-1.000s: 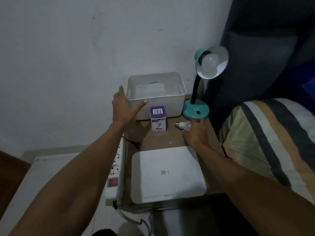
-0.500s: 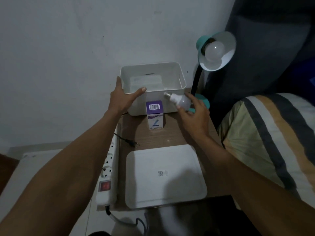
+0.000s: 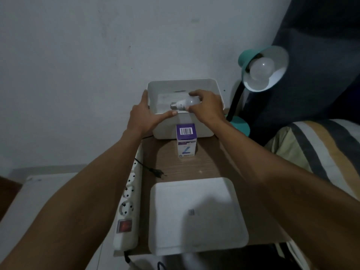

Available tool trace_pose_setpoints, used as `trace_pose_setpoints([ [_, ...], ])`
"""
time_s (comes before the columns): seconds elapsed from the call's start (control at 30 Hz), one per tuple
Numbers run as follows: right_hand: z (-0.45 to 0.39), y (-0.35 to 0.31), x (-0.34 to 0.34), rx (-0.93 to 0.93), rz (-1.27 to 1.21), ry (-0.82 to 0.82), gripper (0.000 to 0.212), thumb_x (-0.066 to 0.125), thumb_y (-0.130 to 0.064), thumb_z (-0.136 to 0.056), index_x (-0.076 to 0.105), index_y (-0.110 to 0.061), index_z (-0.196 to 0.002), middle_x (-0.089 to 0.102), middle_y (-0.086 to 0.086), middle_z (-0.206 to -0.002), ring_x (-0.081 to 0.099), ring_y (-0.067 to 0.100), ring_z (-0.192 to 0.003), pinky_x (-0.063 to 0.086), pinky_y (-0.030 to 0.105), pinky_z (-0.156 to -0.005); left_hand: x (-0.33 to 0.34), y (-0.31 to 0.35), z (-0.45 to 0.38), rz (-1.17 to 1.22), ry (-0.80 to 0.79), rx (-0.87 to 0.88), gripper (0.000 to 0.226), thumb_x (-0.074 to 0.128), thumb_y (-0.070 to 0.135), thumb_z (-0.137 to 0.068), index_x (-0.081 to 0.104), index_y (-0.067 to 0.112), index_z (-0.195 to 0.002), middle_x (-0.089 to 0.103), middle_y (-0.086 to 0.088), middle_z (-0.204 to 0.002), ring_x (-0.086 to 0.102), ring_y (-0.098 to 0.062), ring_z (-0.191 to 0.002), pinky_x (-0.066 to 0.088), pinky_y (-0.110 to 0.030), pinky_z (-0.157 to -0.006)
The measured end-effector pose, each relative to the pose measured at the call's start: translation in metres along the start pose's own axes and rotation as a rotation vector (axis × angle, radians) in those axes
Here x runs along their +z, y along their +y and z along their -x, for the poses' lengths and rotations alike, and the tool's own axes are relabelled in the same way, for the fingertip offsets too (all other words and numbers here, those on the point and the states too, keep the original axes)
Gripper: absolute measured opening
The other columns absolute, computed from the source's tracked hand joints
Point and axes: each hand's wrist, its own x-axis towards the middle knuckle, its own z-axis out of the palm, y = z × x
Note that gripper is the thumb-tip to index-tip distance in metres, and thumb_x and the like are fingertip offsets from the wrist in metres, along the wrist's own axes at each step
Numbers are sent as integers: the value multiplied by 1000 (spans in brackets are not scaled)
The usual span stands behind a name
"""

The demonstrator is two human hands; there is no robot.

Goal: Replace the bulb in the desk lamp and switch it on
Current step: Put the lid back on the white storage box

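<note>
My right hand holds a white bulb sideways over the open white bin, its metal screw base pointing left. Gripping the bin's front left corner is my left hand, thumb along the front rim. At the back right stands the teal desk lamp, unlit, with a white bulb in its shade; its base sits beside the bin. A purple and white bulb box stands upright in front of the bin.
A white lid lies on the near part of the wooden table. A loose black plug rests next to a white power strip with a red switch. A striped pillow is at right.
My right hand lifted the bulb off the table by the lamp base and carried it left, over the bin. My left hand stayed on the bin's corner.
</note>
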Motion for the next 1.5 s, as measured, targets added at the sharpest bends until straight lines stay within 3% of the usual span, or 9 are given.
trace_pose_setpoints([
  [0.1, -10, -2, 0, 58, 69, -76, 50, 80, -25, -83, 67, -27, -131, 66, 4, -132, 63, 16, -105, 41, 21, -79, 1, -2, 1, -8, 19, -4, 112, 83, 81, -63, 40, 31, -153, 68, -1, -136, 66, -17, -109, 59, -32, -88],
  [0.37, -18, -6, -4, 80, 171, -241, 46, 72, -34, -91, 63, -21, -135, 60, 7, -141, 57, 24, -125, 43, 29, -96, -3, 4, 0, -40, -83, -103, 124, 81, 83, -62, 26, 30, -160, 62, -9, -145, 64, -33, -125, 58, -47, -99],
  [0.57, 10, -10, -21, 6, 124, -73, 48, 72, -28, -90, 61, -20, -136, 62, 9, -135, 60, 26, -120, 49, 35, -98, -17, 29, 15, -83, -102, -198, 138, 83, 77, -67, 11, 16, -168, 45, -16, -161, 48, -38, -144, 48, -50, -112],
  [0.73, 54, -1, -44, 66, 144, 57, 37, 68, -24, -90, 67, -20, -127, 69, 8, -123, 65, 26, -108, 55, 36, -89, -23, 39, 73, -97, -10, -248, 136, 83, 78, -65, 18, 15, -165, 45, -17, -158, 46, -38, -145, 46, -52, -112],
  [0.83, 92, 14, -56, 169, 176, -15, 36, 67, -23, -89, 66, -20, -125, 69, 10, -121, 67, 29, -106, 56, 39, -90, -23, 37, 122, -139, -9, -279, 125, 81, 82, -60, 35, 17, -156, 55, -17, -145, 56, -39, -134, 53, -51, -104],
  [1.03, 180, 65, -56, 323, 244, -215, 42, 66, -19, -90, 63, -16, -131, 61, 12, -131, 60, 30, -113, 50, 33, -95, -10, 26, 212, -284, -200, -339, 118, 71, 97, -48, 52, 22, -137, 65, -10, -133, 66, -35, -117, 58, -48, -96],
  [1.13, 214, 84, -48, 357, 258, -311, 49, 69, -25, -89, 60, -15, -136, 60, 11, -136, 61, 29, -117, 52, 36, -95, -2, 29, 249, -312, -249, -323, 104, 81, 80, -65, 52, 18, -143, 61, -11, -143, 60, -34, -127, 54, -43, -101],
  [1.37, 265, 102, -36, 370, 245, -272, 42, 63, -17, -89, 62, -13, -131, 60, 13, -135, 58, 31, -120, 50, 33, -96, 17, 38, 291, -445, -329, -466, 103, 78, 78, -71, 48, 12, -145, 58, -16, -142, 55, -34, -131, 48, -42, -104],
  [1.5, 274, 104, -36, 436, 91, -220, 53, 67, -17, -83, 61, -23, -135, 58, 8, -140, 58, 30, -122, 50, 37, -102, 27, 43, 301, -449, -337, -543, 114, 79, 84, -62, 47, 16, -147, 48, -20, -151, 43, -40, -141, 41, -48, -115],
])
